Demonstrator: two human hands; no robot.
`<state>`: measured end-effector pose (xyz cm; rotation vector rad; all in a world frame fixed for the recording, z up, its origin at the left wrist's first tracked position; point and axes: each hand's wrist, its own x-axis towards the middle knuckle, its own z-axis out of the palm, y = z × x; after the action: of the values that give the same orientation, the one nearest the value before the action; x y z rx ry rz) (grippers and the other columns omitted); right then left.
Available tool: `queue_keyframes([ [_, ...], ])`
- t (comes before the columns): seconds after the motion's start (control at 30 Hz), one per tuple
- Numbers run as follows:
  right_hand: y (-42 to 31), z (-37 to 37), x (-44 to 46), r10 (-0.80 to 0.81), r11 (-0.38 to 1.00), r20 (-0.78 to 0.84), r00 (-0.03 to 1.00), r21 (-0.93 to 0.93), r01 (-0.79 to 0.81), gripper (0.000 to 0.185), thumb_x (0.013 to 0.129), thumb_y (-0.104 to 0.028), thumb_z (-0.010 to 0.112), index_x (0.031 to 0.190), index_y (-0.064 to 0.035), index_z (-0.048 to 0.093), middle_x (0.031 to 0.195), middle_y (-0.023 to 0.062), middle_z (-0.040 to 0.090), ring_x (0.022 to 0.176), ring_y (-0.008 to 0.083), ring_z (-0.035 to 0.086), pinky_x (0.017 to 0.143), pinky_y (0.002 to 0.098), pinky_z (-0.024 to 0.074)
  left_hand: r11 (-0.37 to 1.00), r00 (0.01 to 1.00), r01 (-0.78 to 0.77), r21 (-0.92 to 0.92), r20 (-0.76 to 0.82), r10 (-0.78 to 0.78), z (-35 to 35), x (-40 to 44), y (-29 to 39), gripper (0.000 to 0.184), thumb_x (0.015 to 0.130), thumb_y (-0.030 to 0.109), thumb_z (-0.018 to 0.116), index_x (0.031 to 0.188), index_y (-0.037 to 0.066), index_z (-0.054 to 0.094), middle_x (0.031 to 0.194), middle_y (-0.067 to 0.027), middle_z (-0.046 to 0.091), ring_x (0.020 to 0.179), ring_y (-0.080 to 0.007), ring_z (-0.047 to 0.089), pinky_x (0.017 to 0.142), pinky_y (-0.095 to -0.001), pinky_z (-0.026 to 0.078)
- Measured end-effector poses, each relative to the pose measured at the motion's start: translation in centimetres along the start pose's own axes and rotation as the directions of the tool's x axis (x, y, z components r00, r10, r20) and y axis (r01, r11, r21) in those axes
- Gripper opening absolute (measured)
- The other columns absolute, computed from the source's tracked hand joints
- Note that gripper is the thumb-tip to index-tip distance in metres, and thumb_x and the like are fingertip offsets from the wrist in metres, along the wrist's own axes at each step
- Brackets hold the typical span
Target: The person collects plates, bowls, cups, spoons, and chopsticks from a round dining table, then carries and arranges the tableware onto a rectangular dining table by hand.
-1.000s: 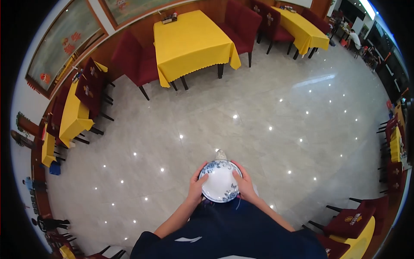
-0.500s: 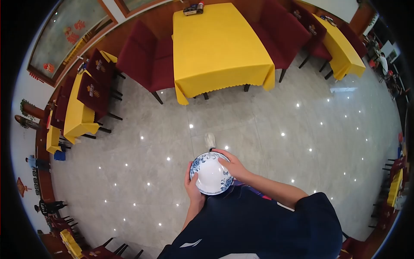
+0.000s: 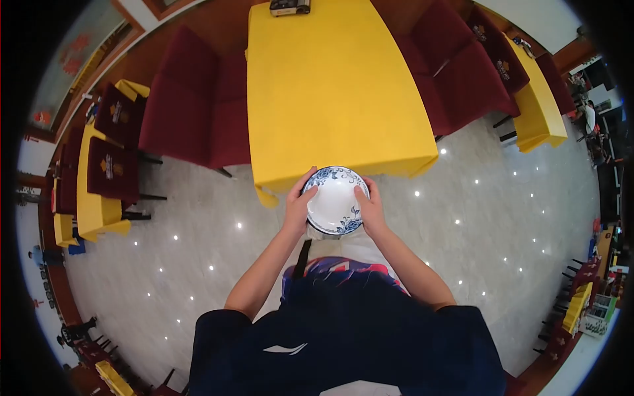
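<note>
A round white plate (image 3: pixel 333 203) with blue flowers round its rim is held out in front of my body. My left hand (image 3: pixel 298 202) grips its left edge, thumb on top of the rim. On the opposite edge, my right hand (image 3: pixel 372 206) holds it the same way. The fingers beneath are hidden, and I cannot tell if more plates lie under this one. Just beyond the plate is the near edge of a table with a yellow cloth (image 3: pixel 333 92).
Dark red chairs (image 3: pixel 181 99) flank the table on the left, and more red chairs (image 3: pixel 456 72) on the right. A dark box-like holder (image 3: pixel 289 6) sits at the table's far end. Other yellow-clothed tables (image 3: pixel 538 99) line the sides. The tiled floor (image 3: pixel 198 231) is shiny.
The yellow table is now much closer. My hands have shifted from gripping the plate's upper right and lower left to its two sides, and the plate is farther from my body.
</note>
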<state>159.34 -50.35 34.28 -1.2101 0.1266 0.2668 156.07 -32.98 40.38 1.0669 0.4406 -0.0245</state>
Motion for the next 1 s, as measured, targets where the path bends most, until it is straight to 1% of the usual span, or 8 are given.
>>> queue_keyframes([
  [0.1,-0.1,-0.3,7.1,-0.036,0.999,-0.077,0.996,-0.037,0.034,0.033,0.093,-0.012,0.056,0.122,0.0017,0.05,0.117,0.0117,0.056,0.108,0.0188,0.052,0.095,0.0303,0.0417,0.974,0.987,-0.155,0.164,-0.015,0.159,1.1,8.2,-0.1,0.045,0.084,-0.002,0.057,0.129,0.001,0.056,0.126,-0.0137,0.058,0.11,-0.0194,0.058,0.094,-0.0282,0.046],
  [0.33,2.5,0.0,32.2,-0.041,0.999,-0.114,0.993,-0.038,0.037,0.032,0.089,-0.01,0.061,0.118,0.0031,0.055,0.11,0.0132,0.062,0.102,0.0201,0.058,0.09,0.0308,0.0458,0.992,0.991,-0.122,-0.008,-0.058,0.122,1.9,32.7,-1.3,0.045,0.085,-0.004,0.055,0.13,-0.002,0.054,0.118,-0.0148,0.062,0.103,-0.0206,0.06,0.091,-0.0285,0.047],
  [0.47,5.3,1.2,41.9,-0.059,0.997,-0.197,0.979,-0.065,0.047,0.03,0.087,-0.01,0.063,0.114,0.0031,0.059,0.106,0.013,0.065,0.099,0.0204,0.061,0.088,0.0314,0.0476,0.989,0.986,-0.108,0.105,-0.113,0.12,0.0,43.5,-2.2,0.043,0.086,-0.003,0.054,0.129,-0.003,0.054,0.118,-0.0151,0.061,0.105,-0.0206,0.059,0.092,-0.0289,0.046],
  [0.6,8.3,1.3,43.9,-0.016,0.997,-0.239,0.971,-0.078,-0.003,0.029,0.087,-0.01,0.062,0.113,0.0029,0.06,0.105,0.0139,0.065,0.099,0.0214,0.061,0.088,0.0316,0.0476,0.97,0.989,-0.057,0.237,-0.122,0.088,-1.3,46.1,-3.2,0.042,0.087,-0.001,0.056,0.129,-0.001,0.055,0.12,-0.0137,0.061,0.107,-0.0194,0.058,0.094,-0.0285,0.045],
  [0.77,9.8,1.1,44.5,-0.128,0.962,-0.303,0.944,-0.269,0.044,0.025,0.088,-0.01,0.06,0.111,0.0009,0.061,0.105,0.015,0.065,0.098,0.0246,0.062,0.088,0.0334,0.0479,0.927,0.994,-0.045,0.372,-0.078,0.08,-2.4,47.1,-5.0,0.04,0.089,0.001,0.055,0.129,0.001,0.055,0.123,-0.011,0.059,0.111,-0.0188,0.056,0.096,-0.0293,0.043],
  [0.87,10.3,0.6,44.5,-0.134,0.955,-0.29,0.948,-0.292,0.046,0.025,0.088,-0.011,0.061,0.11,0.0001,0.061,0.105,0.0143,0.065,0.098,0.0242,0.062,0.087,0.0341,0.048,0.801,0.969,-0.192,0.568,-0.019,0.246,-3.4,47.7,-6.7,0.038,0.089,0.002,0.055,0.127,0.001,0.054,0.125,-0.0118,0.057,0.115,-0.021,0.053,0.099,-0.0312,0.041],
  [0.93,10.4,0.5,44.1,-0.148,0.946,-0.298,0.943,-0.322,0.047,0.024,0.088,-0.012,0.061,0.109,0.0,0.062,0.104,0.0146,0.065,0.098,0.0249,0.062,0.087,0.0344,0.048,0.585,0.912,-0.349,0.732,0.123,0.391,-3.7,47.4,-7.0,0.037,0.089,0.002,0.055,0.126,0.0,0.053,0.125,-0.0133,0.054,0.118,-0.024,0.051,0.101,-0.0332,0.039],
  [1.0,10.6,0.7,44.1,-0.178,0.932,-0.293,0.939,-0.355,0.066,0.024,0.088,-0.012,0.062,0.108,-0.0002,0.062,0.103,0.0149,0.065,0.097,0.0256,0.062,0.087,0.0347,0.048,0.579,0.915,-0.331,0.745,0.103,0.39,-3.9,47.2,-7.1,0.038,0.089,0.002,0.055,0.126,0.0,0.052,0.122,-0.0146,0.055,0.116,-0.0263,0.052,0.101,-0.0336,0.04],
])
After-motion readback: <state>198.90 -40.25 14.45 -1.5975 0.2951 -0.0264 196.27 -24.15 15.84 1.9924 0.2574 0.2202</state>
